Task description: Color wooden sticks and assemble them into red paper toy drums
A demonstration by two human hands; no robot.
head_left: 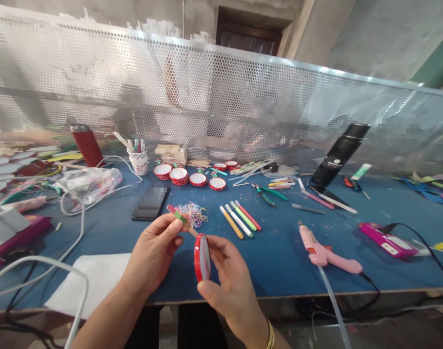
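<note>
Between the thumb and fingers of my left hand is a flat wooden craft stick, its upper end coloured red and green. The stick's lower end meets the rim of a red-rimmed round disc, shaped like a small drum with a pale face. My right hand grips this disc by its edge, standing it upright with the face turned right. Whether stick and disc are joined, I cannot tell. Just behind my left hand lies a pile of coloured rubber bands. Several markers lie to the right of it.
Several similar red-rimmed discs stand further back. A pink glue gun lies at right, near green-handled pliers. A black phone, a paper cup, a black bottle and white cables are around. Perforated metal screens the back.
</note>
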